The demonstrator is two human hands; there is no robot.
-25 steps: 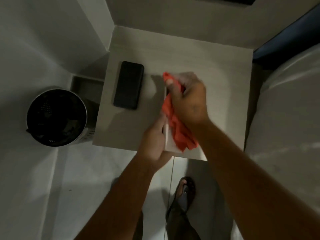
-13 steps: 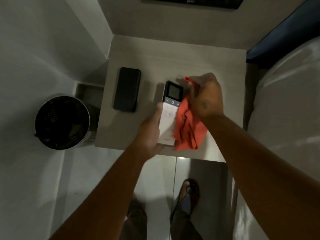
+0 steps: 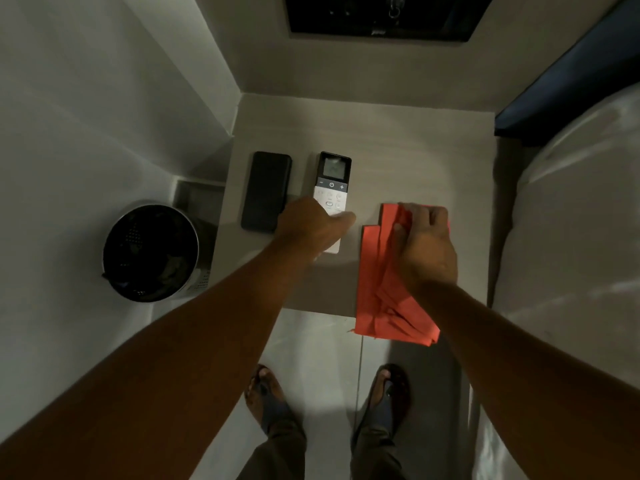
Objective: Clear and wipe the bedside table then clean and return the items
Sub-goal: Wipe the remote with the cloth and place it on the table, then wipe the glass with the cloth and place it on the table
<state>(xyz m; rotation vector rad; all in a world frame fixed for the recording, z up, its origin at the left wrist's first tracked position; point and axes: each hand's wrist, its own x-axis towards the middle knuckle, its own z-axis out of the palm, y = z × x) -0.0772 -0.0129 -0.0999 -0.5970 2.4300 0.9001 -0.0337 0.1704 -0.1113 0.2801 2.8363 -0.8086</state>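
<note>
A white remote control (image 3: 331, 188) with a dark screen lies flat on the pale bedside table (image 3: 398, 150), just right of a black phone (image 3: 266, 190). My left hand (image 3: 311, 226) covers the remote's near end, fingers around its sides. My right hand (image 3: 424, 244) presses down on an orange cloth (image 3: 377, 282) at the table's front right. The cloth's near end hangs over the table's front edge.
A round metal waste bin (image 3: 150, 252) with a dark liner stands on the floor to the left of the table. A bed with pale covers (image 3: 571, 254) borders the table on the right. My sandalled feet (image 3: 389, 393) stand just in front.
The remote went from being held up and wiped to lying flat beside the phone. My right hand carried the cloth off it to the table's front right.
</note>
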